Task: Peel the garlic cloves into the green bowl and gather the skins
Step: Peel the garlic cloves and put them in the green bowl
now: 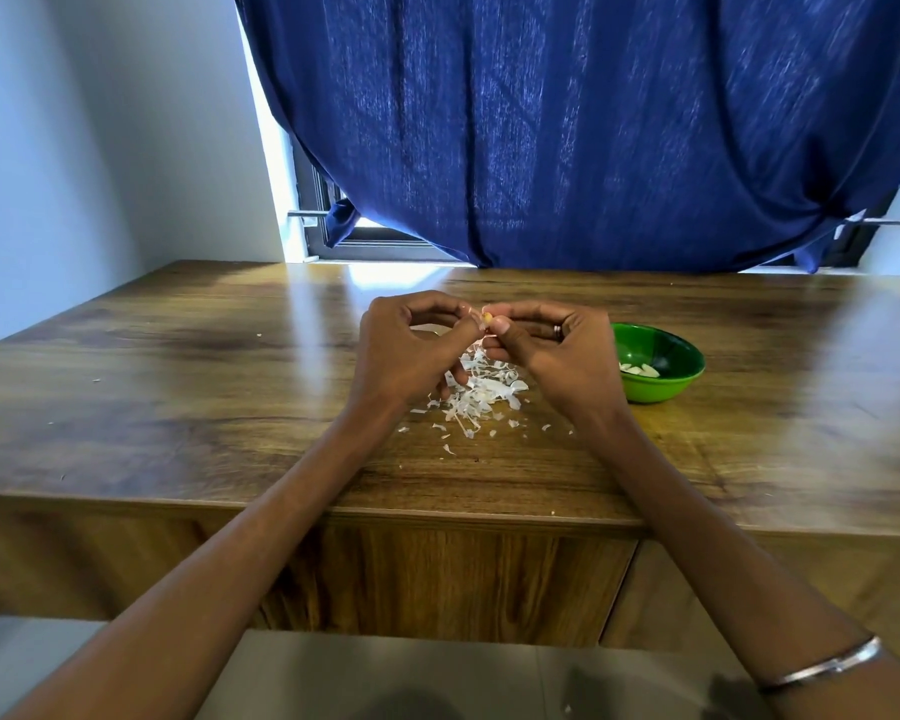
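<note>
My left hand (411, 350) and right hand (552, 350) pinched one garlic clove (487, 318) above the skins (481, 389), beside the green bowl (663, 389).

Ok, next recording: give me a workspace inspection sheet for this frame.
Surface: glossy wooden table, stray skin flecks.
Job's things: garlic clove pinched between both hands; green bowl holds peeled cloves; skins piled under the hands.
Clutter: nothing seen.
Grippers: left hand and right hand both pinch the clove; ring and bangle on right.
Cables: nothing seen.
Surroundings: blue curtain over a window, white wall.
</note>
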A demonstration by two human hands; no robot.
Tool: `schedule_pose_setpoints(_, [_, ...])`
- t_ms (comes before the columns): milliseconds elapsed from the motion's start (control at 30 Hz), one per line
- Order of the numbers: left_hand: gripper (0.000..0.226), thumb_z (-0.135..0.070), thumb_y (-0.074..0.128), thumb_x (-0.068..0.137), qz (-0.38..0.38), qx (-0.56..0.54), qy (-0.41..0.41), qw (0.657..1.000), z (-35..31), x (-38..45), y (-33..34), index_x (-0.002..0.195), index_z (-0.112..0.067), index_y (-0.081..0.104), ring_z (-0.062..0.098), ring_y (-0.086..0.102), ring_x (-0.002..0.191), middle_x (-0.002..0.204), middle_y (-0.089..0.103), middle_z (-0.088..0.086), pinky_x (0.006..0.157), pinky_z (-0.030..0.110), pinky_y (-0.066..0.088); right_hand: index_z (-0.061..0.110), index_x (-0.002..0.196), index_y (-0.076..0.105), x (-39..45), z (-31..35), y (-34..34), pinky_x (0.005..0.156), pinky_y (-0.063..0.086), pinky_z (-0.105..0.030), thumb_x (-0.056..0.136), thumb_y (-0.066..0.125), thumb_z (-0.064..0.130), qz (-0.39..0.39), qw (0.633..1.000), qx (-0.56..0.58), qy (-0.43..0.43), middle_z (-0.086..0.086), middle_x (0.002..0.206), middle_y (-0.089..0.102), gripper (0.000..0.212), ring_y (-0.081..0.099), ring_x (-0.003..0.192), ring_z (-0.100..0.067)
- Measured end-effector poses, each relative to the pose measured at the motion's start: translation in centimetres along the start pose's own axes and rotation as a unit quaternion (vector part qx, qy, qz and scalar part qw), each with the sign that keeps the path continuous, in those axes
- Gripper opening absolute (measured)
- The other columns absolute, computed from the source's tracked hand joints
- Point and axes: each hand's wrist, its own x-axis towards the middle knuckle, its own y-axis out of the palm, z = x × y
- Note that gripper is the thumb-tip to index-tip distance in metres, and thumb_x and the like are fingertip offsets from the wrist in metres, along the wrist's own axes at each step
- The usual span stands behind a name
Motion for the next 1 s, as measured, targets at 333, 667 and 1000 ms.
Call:
schedule_pose_setpoints(333, [0.009,-0.014,0.073,0.093,0.009,-0.009,-0.016,1.000,-0.25,-0.05,0.09,0.089,-0.007,0.077,0.023,0.064,0.044,0.082,0.077,0.004,0.040,0.027,0.046,0.012,0.094,0.074,0.00,0.48,-0.13,0.066,0.058,-0.018,0.085,0.073,0.001,0.001,0.998,0.033,0.048,-0.005,0.085,0.077,0.014,0.075,0.074,-0.012])
schedule_pose_setpoints(667, [0.009,-0.018,0.076,0.093,0.045,-0.030,-0.013,0.998,-0.39,-0.11,-0.17,0.092,-0.009,0.078,0.024,0.064,0.046,0.081,0.078,0.002,0.040,0.027,0.046,0.013,0.095,0.077,0.12,0.16,-0.39,0.069,0.058,-0.021,0.078,0.081,0.015,-0.015,0.999,0.008,0.050,-0.002,0.092,0.079,0.018,0.075,0.081,-0.010])
schedule_pose_setpoints(1000, [0.008,-0.016,0.075,0.093,0.055,-0.036,-0.016,0.998,-0.12,0.07,-0.29,0.095,-0.008,0.078,0.023,0.063,0.045,0.084,0.079,0.004,0.040,0.027,0.047,0.013,0.098,0.078,0.12,-0.18,-0.37,0.068,0.061,-0.025,0.083,0.080,0.013,-0.041,0.995,-0.092,-0.017,0.002,0.090,0.078,0.014,0.075,0.076,-0.009])
